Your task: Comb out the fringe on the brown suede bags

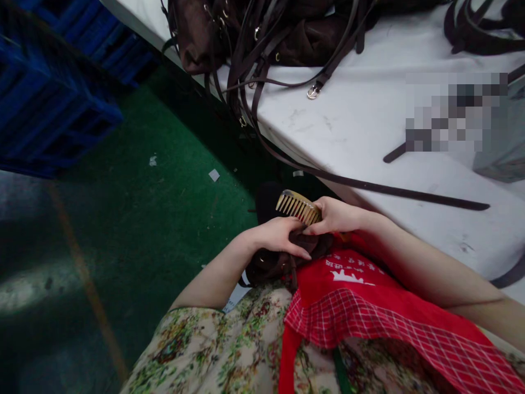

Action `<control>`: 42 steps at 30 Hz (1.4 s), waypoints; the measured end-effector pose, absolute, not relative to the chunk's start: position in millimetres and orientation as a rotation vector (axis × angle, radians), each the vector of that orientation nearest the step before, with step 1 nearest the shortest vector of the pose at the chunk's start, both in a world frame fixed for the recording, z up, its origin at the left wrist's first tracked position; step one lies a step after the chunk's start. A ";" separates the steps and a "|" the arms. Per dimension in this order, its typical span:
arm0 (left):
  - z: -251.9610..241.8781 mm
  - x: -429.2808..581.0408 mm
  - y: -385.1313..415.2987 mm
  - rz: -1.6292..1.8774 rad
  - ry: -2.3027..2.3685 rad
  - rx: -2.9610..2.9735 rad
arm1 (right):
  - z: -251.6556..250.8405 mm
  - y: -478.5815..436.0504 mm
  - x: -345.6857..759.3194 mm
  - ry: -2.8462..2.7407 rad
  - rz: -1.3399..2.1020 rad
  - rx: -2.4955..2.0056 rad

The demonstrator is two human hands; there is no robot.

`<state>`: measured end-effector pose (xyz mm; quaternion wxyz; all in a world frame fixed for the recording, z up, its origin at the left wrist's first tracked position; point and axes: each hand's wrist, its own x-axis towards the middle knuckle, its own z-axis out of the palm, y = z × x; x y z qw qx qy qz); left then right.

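In my right hand (334, 215) is a tan wide-toothed comb (296, 203), its teeth pointing down and to the left. The fingers are closed at the comb's right end. My left hand (279, 235) grips a dark brown bag (268, 268) in my lap, thumb stretched along its front and fingertips partly hidden behind the edge. Both hands nearly meet at the top of the bag, just below the comb. A red apron (348, 268) lies under the bag's right side and my right forearm.
A white-covered table (353, 131) stands ahead and to the right. Dark brown bags (311, 41) with buckled straps are heaped on it, and one long strap (410, 196) runs along its near edge. Blue pallets (53, 109) stand on the green floor (164, 219) at left.
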<state>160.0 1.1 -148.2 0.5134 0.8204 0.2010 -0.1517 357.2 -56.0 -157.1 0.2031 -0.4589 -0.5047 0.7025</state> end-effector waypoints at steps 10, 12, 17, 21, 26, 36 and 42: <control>-169.6 177.1 -1.0 -0.277 0.443 1.362 | -149.1 -44.7 355.8 -1.168 1.781 -1.513; -176.5 177.1 -4.7 -0.171 0.383 1.104 | -147.8 -45.4 356.8 -1.113 1.824 -1.497; -191.6 182.9 -25.6 -0.028 0.379 0.877 | -146.8 -49.5 364.3 -1.171 1.881 -1.570; -192.3 181.1 -19.1 -0.129 0.461 0.751 | -133.0 -57.1 376.9 -1.456 1.481 -1.825; -189.2 168.9 0.0 -0.230 0.408 0.669 | -117.5 -84.3 385.9 -1.995 0.879 -1.731; -187.1 176.1 -26.6 -0.176 0.220 0.817 | -144.1 -103.0 365.4 -2.470 1.125 -1.720; -177.7 188.6 -36.5 -0.128 0.175 1.131 | -144.8 -99.6 358.5 -2.531 1.117 -1.766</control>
